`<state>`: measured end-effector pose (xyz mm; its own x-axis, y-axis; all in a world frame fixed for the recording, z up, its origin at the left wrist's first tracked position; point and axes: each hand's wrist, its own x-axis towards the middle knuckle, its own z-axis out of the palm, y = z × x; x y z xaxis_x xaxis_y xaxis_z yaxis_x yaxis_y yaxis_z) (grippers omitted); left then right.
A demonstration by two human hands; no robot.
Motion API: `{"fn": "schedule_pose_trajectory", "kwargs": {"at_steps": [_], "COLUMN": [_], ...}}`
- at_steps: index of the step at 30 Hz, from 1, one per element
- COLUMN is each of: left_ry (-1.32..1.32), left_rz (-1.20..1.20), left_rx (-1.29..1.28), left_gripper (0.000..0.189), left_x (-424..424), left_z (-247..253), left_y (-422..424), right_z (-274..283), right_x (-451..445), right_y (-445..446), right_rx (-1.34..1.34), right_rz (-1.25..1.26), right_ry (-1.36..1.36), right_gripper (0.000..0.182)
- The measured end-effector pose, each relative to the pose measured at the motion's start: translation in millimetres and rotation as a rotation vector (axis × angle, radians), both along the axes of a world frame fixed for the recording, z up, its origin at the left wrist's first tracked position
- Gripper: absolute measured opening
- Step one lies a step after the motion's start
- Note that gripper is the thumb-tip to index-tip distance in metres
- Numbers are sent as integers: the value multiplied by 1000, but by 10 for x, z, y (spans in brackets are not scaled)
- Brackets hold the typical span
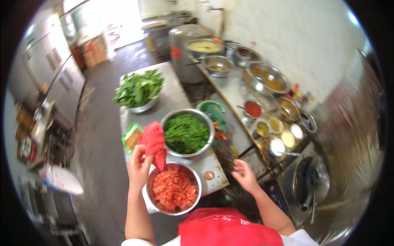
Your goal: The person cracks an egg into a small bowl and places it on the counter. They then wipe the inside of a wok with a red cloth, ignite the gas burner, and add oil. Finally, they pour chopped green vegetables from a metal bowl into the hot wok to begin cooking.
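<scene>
My left hand (139,163) pinches a crumpled red cloth (154,141), whose lower tip hangs by the rim of a steel bowl (198,195). That bowl holds chopped pinkish-red pieces (174,190), perhaps meat or tomato. Off to the right, my right hand (244,176) is raised past the table's corner, fingers loosely apart and nothing visible in it. A steel basin (212,135) of chopped green herbs (187,132) stands just beyond the cloth. Behind the cloth lies a green-edged plastic packet (133,136), partly covered by it.
Leafy greens (140,87) fill a bowl at the table's (172,83) far end. A small round brownish thing (209,175) lies near the corner. Right of a green bucket (215,110), a side counter (229,92) carries several seasoning bowls. A wok (312,181) with a ladle sits at right.
</scene>
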<state>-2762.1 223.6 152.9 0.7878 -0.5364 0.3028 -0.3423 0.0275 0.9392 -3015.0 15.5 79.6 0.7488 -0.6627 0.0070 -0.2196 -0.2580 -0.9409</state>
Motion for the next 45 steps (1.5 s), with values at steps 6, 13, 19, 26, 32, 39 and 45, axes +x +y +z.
{"fn": "schedule_pose_trajectory", "kwargs": {"at_steps": [6, 13, 19, 26, 32, 39, 45], "left_ry": [-55, 94, 86, 133, 103, 356, 703], "left_rz": [-370, -775, -1052, -1193, -1053, -912, -559], "left_rx": [65, 131, 172, 356, 441, 269, -82], "left_gripper": [12, 17, 29, 22, 23, 41, 52], "left_x": [-970, -2043, -2973, -3640, -3701, -3599, -3224], "left_z": [-187, -328, -309, -455, -570, -507, -635], "left_y": [-841, -1396, -1779, -2066, -2050, -1592, -658], "right_z": [370, 18, 218, 644, 574, 570, 289], "right_x": [111, -908, -2276, -4500, -4375, -2921, -1658], "right_y": [25, 71, -282, -799, -753, -630, 188], "right_rx": [-501, 144, 159, 570, 600, 332, -239], "right_rz": [142, -74, -383, -949, -694, -311, 391], "right_ry": [-176, -276, -442, -668, -763, -389, 53], "right_gripper": [78, 72, 60, 43, 49, 52, 64]}}
